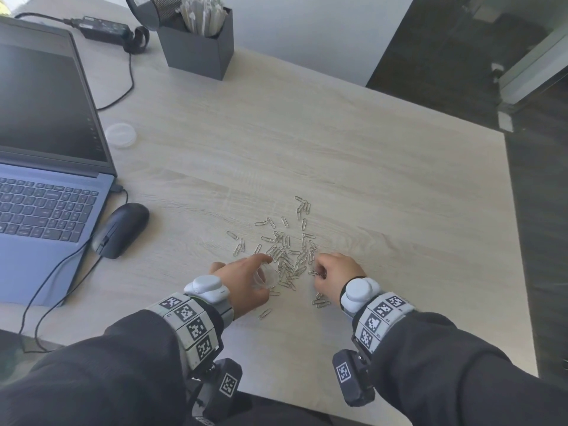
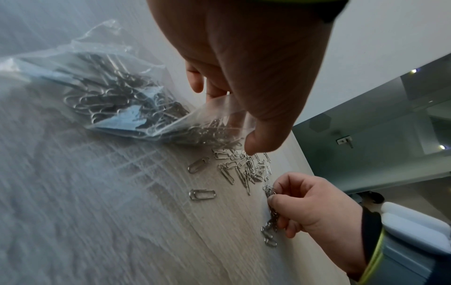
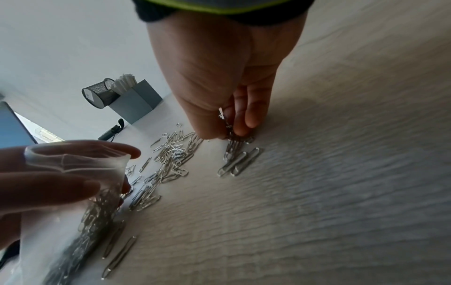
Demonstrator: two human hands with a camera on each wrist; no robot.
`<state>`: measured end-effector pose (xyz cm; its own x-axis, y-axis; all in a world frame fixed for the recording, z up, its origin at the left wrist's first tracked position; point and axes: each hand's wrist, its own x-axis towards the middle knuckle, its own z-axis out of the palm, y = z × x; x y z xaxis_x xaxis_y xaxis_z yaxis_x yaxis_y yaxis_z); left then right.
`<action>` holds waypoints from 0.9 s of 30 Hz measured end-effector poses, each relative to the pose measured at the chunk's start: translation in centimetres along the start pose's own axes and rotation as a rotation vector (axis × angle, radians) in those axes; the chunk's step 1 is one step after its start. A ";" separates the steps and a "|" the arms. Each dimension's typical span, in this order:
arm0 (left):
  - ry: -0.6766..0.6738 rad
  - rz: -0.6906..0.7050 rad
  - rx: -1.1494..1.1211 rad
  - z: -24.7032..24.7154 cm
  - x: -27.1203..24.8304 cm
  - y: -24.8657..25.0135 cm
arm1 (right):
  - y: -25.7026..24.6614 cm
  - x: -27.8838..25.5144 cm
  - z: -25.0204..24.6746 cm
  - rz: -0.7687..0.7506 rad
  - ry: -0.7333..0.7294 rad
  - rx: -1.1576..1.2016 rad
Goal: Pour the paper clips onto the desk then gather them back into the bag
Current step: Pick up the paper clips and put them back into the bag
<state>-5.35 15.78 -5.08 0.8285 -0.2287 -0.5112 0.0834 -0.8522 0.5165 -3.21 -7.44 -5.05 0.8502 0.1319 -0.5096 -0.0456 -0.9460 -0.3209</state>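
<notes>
Several silver paper clips (image 1: 287, 250) lie scattered on the light wooden desk (image 1: 368, 167) in front of me. My left hand (image 1: 246, 281) grips the mouth of a clear plastic bag (image 2: 117, 96) and holds it open beside the pile; the bag (image 3: 73, 183) holds many clips. My right hand (image 1: 332, 272) pinches a small bunch of clips (image 2: 270, 192) just right of the pile, fingertips at the desk surface. A few clips (image 3: 240, 162) lie under that hand. In the head view the bag (image 1: 266, 279) is mostly hidden by my left hand.
An open laptop (image 1: 46, 149) and a black mouse (image 1: 121, 229) with its cable sit at the left. A clear round lid (image 1: 120, 135) lies by the screen. A dark box of white sticks (image 1: 199, 44), a mesh cup and a power adapter (image 1: 104, 27) stand at the back. The desk's edge (image 1: 519, 241) runs along the right.
</notes>
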 end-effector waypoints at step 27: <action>0.026 0.100 -0.084 0.2 -0.3 1.0 | -6.7 -1.7 -0.4 -0.353 0.032 0.372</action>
<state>-5.68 14.87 -4.54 0.8491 -0.2976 -0.4365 0.0444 -0.7831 0.6203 -4.11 -1.49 -1.74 0.8629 0.4096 -0.2961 0.0687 -0.6754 -0.7343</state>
